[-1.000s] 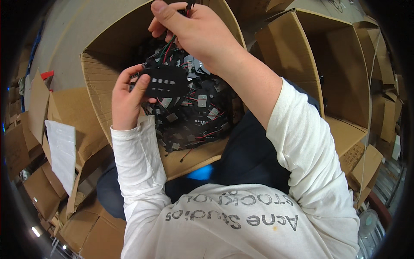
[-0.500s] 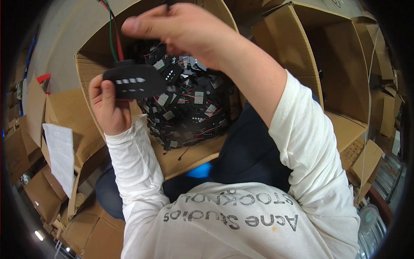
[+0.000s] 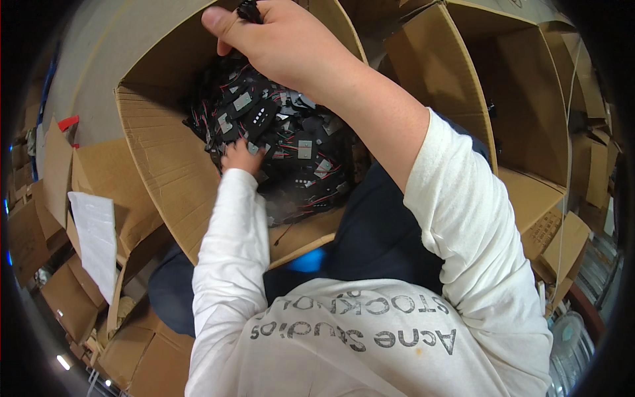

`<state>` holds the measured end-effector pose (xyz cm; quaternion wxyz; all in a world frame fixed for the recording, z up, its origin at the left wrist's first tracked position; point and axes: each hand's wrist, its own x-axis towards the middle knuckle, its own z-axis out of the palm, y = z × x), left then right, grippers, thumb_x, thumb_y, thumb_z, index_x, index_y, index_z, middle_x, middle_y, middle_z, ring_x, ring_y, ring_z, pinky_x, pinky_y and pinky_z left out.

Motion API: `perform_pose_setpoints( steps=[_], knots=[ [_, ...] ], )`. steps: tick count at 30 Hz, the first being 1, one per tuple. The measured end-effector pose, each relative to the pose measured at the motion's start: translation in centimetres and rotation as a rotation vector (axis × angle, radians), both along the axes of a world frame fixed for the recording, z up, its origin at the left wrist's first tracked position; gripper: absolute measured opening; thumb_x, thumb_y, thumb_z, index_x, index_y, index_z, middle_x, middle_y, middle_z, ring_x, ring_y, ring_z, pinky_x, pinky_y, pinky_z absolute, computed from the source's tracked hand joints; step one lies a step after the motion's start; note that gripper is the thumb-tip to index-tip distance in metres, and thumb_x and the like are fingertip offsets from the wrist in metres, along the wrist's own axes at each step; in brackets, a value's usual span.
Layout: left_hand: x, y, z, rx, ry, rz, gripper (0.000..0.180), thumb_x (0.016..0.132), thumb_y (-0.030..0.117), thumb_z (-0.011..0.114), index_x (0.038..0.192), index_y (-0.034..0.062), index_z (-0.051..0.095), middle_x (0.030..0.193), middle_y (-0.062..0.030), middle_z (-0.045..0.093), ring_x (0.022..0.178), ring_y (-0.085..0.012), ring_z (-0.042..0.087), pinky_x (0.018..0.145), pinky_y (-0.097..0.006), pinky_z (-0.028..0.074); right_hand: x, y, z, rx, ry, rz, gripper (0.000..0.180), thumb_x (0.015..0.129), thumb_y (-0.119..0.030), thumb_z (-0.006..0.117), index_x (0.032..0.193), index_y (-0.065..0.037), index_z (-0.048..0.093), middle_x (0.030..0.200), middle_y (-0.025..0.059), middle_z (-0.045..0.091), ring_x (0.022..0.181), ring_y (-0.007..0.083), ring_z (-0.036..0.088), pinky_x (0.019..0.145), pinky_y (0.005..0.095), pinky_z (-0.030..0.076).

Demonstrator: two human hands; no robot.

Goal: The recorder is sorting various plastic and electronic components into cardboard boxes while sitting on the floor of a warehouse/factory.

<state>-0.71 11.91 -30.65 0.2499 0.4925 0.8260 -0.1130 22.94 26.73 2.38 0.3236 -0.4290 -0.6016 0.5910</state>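
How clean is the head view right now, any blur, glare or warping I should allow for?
Head view: strong fisheye, the carton edges bow and the corners go black. Light is even, no glare on the black parts. The right hand is raised close to the lens, large and slightly soft, cut by the top edge. The left hand in the carton is sharp but shaded.

A warehouse or packing workshop: open cardboard cartons [image 3: 463, 86] crowd every side, flattened boxes [image 3: 66, 291] pile on the floor, and one carton brims with small black wired electronic modules [image 3: 291, 152].
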Motion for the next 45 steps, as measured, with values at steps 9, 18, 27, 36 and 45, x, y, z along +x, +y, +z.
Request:
perform_pose_setpoints(
  steps=[9, 18, 27, 36, 45],
  knots=[
    [-0.8, -0.9, -1.1, 0.154, -0.141, 0.02, 0.068, 0.083, 0.04, 0.074, 0.141, 0.0111, 0.051, 0.131, -0.0223, 0.063, 0.119, -0.0435, 0.061, 0.102, -0.05, 0.049, -1.3, 1.1, -3.9, 0.074, -0.462, 0.107, 0.035, 0.101, -0.036, 0.061, 0.096, -0.005, 0.078, 0.071, 0.006, 0.068, 0.059, 0.016, 0.062, 0.06, 0.0343, 0.051],
    [-5.1, 2.8, 13.8, 0.714, -1.767, 0.83, 0.042, 0.085, 0.011, 0.052, 0.125, -0.0014, 0.06, 0.115, -0.0154, 0.07, 0.11, -0.0327, 0.069, 0.098, -0.049, 0.057, -0.3, 0.2, -3.5, -0.141, -0.581, 0.365, 0.061, 0.104, -0.054, 0.05, 0.089, 0.0, 0.073, 0.06, 0.0086, 0.06, 0.049, 0.0202, 0.056, 0.054, 0.0366, 0.048],
    [0.9, 1.8, 22.7, 0.756, -1.879, 0.495, 0.043, 0.091, 0.01, 0.058, 0.132, -0.0012, 0.055, 0.124, -0.0192, 0.065, 0.117, -0.0346, 0.063, 0.105, -0.051, 0.05, -1.4, -0.7, -2.2, -0.306, 0.165, 0.271, 0.05, 0.111, -0.041, 0.042, 0.102, -0.004, 0.074, 0.093, 0.0039, 0.072, 0.065, 0.0136, 0.057, 0.062, 0.0288, 0.044],
    [1.8, 3.8, 22.1, 0.862, -1.882, 0.544, 0.033, 0.101, 0.01, 0.056, 0.132, -0.001, 0.058, 0.125, -0.0153, 0.066, 0.109, -0.0244, 0.063, 0.096, -0.041, 0.051, -1.0, -0.3, -3.0, -0.129, 0.821, 0.113, 0.074, 0.105, -0.07, 0.021, 0.067, -0.012, 0.046, 0.06, 0.0015, 0.045, 0.062, 0.0209, 0.053, 0.064, 0.0356, 0.047],
    [4.1, 2.4, 25.7, 1.018, -1.24, 0.0, 0.027, 0.102, 0.001, 0.054, 0.128, -0.0042, 0.06, 0.112, -0.0113, 0.069, 0.096, -0.0172, 0.066, 0.086, -0.03, 0.053, -2.0, -1.4, -3.9, 0.054, -0.054, 0.225, 0.056, 0.078, -0.055, 0.087, 0.094, -0.002, 0.075, 0.076, 0.002, 0.068, 0.068, 0.0106, 0.062, 0.065, 0.0274, 0.051]
  ],
)
